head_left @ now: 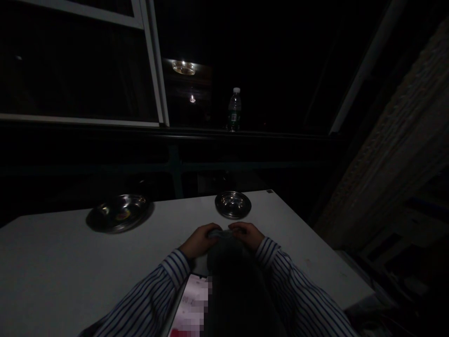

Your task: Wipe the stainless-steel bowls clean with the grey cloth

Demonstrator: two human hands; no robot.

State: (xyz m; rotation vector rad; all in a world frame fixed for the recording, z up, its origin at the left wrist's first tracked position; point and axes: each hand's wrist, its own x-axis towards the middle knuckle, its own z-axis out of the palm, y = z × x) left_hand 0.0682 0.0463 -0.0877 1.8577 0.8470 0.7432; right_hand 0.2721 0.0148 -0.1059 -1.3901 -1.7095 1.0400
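The scene is dark. My left hand and my right hand are side by side near the middle of a white table. Both have their fingers curled over the far edge of a dark grey cloth-like thing that runs back toward me between my striped sleeves. What the dark thing is I cannot make out. A phone with a lit screen lies on the table under my left forearm.
Two metal bowls sit at the table's far side, a wide one on the left and a smaller one just beyond my hands. A plastic water bottle stands on the window ledge behind. A rough wall rises on the right.
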